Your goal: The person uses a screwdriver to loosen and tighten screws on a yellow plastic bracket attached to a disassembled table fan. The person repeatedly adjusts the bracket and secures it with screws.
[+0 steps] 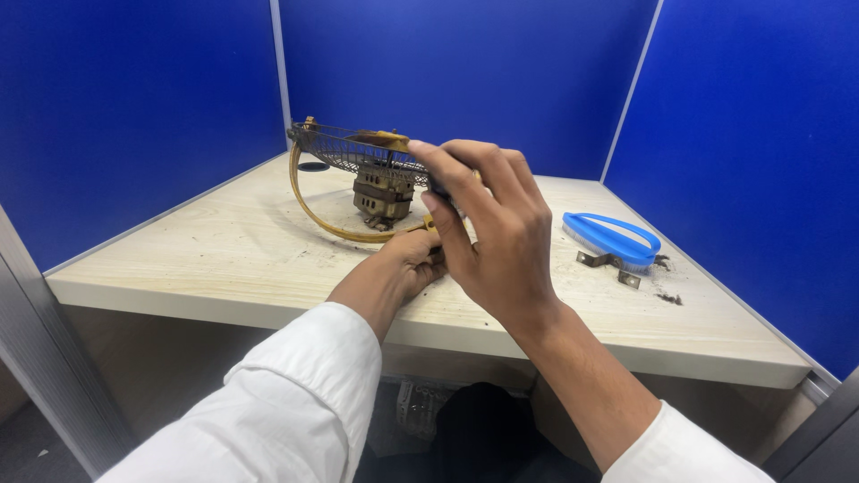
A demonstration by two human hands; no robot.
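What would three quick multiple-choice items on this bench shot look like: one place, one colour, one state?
1. Where does the scrubbing brush lie?
A. right side of the table
B. left side
C. on the floor

2. What colour is the brush?
A. red
B. blue
C. green

3. How is the wire fan guard assembly placed?
A. flat on the table
B. hanging from the partition
C. held up by both hands

Key: 1 A, it lies right of the hands. 2 B, its handle and body are blue. 3 C, the right hand grips its rim while the left hand supports below.
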